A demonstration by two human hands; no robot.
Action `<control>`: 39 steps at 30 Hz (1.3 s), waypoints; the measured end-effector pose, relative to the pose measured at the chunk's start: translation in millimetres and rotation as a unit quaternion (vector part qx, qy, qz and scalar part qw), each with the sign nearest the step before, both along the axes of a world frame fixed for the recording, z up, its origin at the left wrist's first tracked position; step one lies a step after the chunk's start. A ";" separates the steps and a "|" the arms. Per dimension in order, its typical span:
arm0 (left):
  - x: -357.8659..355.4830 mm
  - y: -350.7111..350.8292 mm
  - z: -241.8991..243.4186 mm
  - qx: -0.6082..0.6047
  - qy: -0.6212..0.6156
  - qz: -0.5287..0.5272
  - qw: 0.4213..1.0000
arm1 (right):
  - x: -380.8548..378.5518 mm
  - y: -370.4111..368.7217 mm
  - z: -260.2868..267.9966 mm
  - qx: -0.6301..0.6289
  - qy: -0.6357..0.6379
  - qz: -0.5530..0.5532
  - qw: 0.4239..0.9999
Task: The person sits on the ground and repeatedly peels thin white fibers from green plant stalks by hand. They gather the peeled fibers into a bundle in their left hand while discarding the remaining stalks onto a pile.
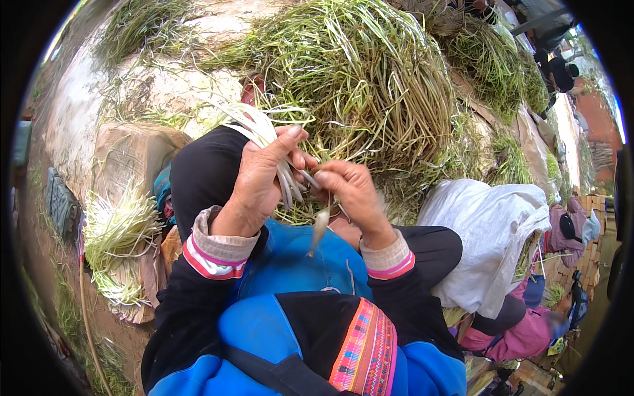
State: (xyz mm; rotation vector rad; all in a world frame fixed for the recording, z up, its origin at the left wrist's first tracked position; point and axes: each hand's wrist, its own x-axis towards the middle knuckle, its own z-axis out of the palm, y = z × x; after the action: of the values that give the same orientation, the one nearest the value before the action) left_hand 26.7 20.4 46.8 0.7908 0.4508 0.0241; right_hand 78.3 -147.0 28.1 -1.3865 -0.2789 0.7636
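My left hand (pixel 262 178) grips a bunch of pale, peeled plant stalks (pixel 252 126), their white ends pointing down past the fingers. Just to its right, my right hand (pixel 351 195) pinches the end of one stalk between thumb and forefinger. A limp strip of brownish peel (pixel 320 230) hangs below the right fingers, blurred. Both hands are above my lap, over a blue apron (pixel 302 257). In front of my knees lies a large heap of long green and brown stalks (pixel 366 84). My curled right fingers partly hide what they hold.
At left, cleaned pale stalks (pixel 121 230) are piled beside a cardboard box (pixel 133 151). A white woven sack (pixel 480 232) stands by my right knee. More green heaps (pixel 485 64) lie at the upper right. A person in pink (pixel 520 331) sits at the lower right. A thin stick (pixel 88 321) lies at left.
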 end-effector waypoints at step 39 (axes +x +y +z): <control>4.4 3.4 -8.3 -0.035 -0.017 0.112 0.993 | 170.8 19.5 -57.5 -0.250 -0.405 -0.228 0.849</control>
State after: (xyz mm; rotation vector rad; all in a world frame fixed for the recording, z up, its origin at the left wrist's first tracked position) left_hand 31.0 23.8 38.5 0.6674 0.5042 0.2285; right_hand 249.1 -127.5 -29.4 -2.1343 -0.3952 -0.2174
